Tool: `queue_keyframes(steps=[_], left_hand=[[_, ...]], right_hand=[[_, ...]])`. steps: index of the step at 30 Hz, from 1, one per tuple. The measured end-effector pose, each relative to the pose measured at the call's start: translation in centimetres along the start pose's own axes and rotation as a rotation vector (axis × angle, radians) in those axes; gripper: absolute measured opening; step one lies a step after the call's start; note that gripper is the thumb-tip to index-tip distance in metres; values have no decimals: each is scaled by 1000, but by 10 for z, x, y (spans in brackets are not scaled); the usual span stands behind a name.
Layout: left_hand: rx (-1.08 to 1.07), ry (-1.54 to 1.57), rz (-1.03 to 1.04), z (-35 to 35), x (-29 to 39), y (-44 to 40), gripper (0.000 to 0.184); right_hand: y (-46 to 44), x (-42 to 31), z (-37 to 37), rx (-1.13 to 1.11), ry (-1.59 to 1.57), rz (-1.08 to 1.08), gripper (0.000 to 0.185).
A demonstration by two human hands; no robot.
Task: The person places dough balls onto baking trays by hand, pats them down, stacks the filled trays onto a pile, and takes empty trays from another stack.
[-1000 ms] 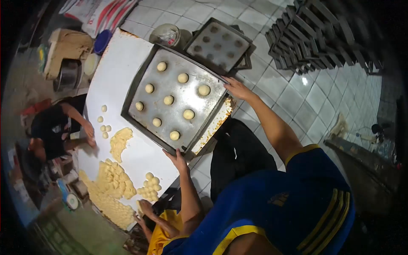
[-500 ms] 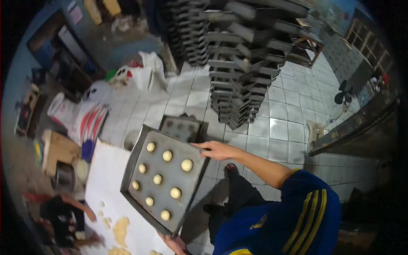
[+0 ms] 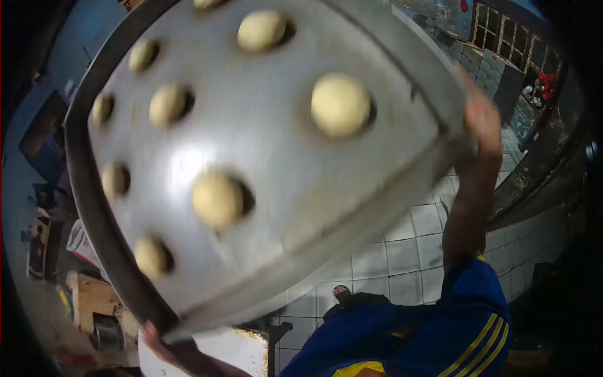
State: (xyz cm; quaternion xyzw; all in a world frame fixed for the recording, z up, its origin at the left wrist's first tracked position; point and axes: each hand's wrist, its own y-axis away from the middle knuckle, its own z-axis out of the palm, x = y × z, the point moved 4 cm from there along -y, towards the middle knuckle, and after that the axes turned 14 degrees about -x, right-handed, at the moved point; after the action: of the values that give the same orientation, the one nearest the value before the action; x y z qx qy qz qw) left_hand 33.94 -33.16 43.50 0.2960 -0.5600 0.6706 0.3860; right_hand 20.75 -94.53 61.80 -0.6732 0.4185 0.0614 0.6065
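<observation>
A metal baking tray (image 3: 264,157) with raised sides fills much of the view, lifted close to my head and tilted. Several pale, round dough balls (image 3: 217,200) sit apart from one another on its bottom. At the tray's lower left corner, my left hand (image 3: 162,345) is closed on the rim. My right hand (image 3: 483,122) grips the right side near the far corner, slightly blurred; part of its fingers is hidden behind the metal.
Below the tray, the white table (image 3: 242,352) shows its worn edge. White floor tiles (image 3: 402,257) lie around my foot. A wooden box (image 3: 91,295) and a metal pot (image 3: 108,330) stand at the left. A dark ledge (image 3: 534,169) runs along the right.
The tray has risen from beside the table to near my head, both hands moving up with it. It now blocks the stacked trays and most of the table.
</observation>
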Motion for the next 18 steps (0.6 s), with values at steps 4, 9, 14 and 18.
queue_keyframes(steps=[4,9,14,18], left_hand=[[-236,38,-31,196,41,-146,40],[-510,191,-211,382,32,-248,37],[-505,143,-373,456,15,-249,37],[-661,144,-371,449,-2,-259,58]], right_hand=[[-115,81,-104,168,-263,37,38],[-248,271,-218,41,-495,127,31],[-270,350,-233,201,-341,392,48],[-239,331,-214,313,136,288,55]])
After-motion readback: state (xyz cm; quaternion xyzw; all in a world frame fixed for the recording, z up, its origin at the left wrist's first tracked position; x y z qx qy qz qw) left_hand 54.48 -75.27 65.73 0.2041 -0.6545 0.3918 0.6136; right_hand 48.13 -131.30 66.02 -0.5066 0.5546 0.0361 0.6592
